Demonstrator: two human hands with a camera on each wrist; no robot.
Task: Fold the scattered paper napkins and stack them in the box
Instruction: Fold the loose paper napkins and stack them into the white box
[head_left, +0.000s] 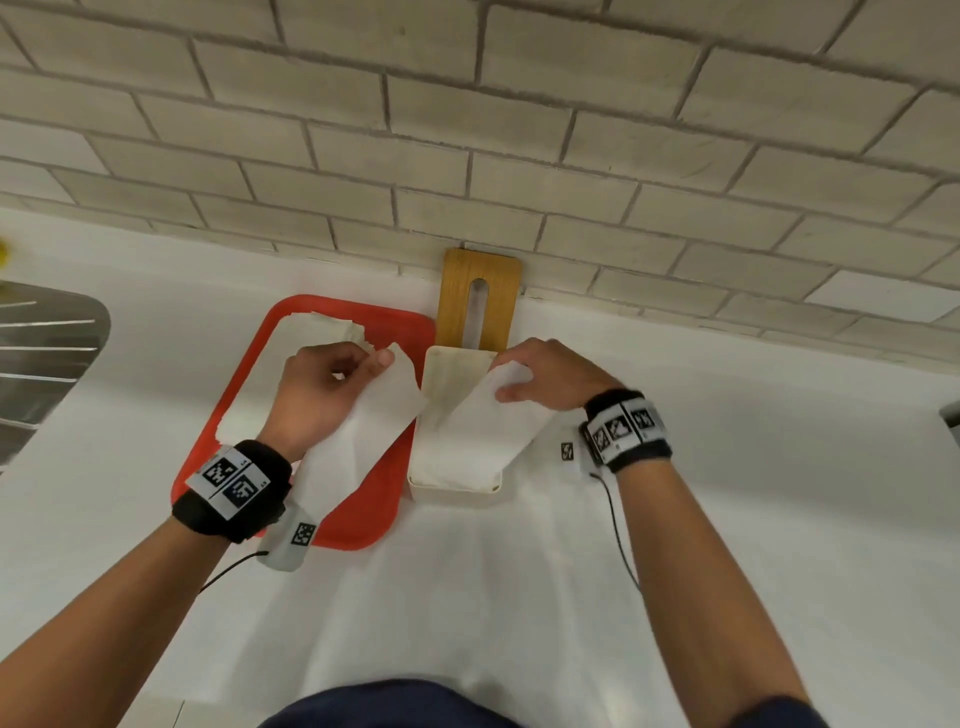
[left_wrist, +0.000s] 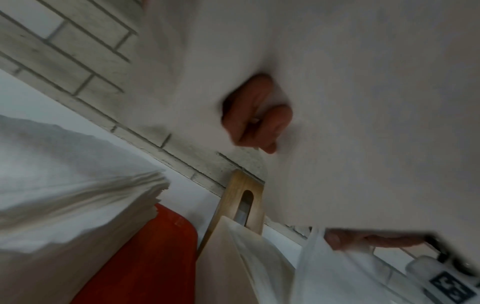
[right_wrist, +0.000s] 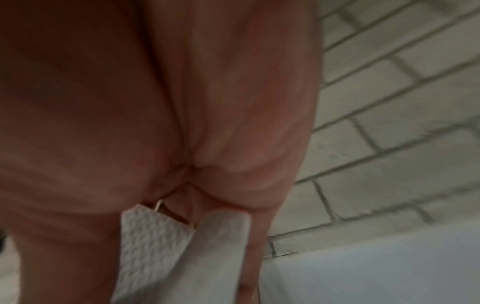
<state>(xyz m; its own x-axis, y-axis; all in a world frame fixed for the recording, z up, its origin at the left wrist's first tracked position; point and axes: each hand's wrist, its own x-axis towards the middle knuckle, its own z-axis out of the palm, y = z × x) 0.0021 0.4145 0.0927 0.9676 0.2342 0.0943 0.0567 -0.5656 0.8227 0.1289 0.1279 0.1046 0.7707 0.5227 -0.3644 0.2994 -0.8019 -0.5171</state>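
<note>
My left hand (head_left: 374, 358) pinches the top edge of a white paper napkin (head_left: 363, 431), which hangs over the red tray (head_left: 363, 525). My right hand (head_left: 506, 382) grips another white napkin (head_left: 483, 426) that slopes down into the open white box (head_left: 452, 491). I cannot tell whether the two pieces join. A stack of napkins (head_left: 322, 327) lies at the back of the tray. In the left wrist view the fingers (left_wrist: 254, 115) curl into the sheet (left_wrist: 337, 102). The right wrist view shows the palm over embossed napkin paper (right_wrist: 155, 246).
A wooden lid (head_left: 478, 270) with a slot leans on the brick wall right behind the box. A steel sink drainer (head_left: 41, 353) is at the far left. The white counter (head_left: 727, 519) stretches to the right and towards me.
</note>
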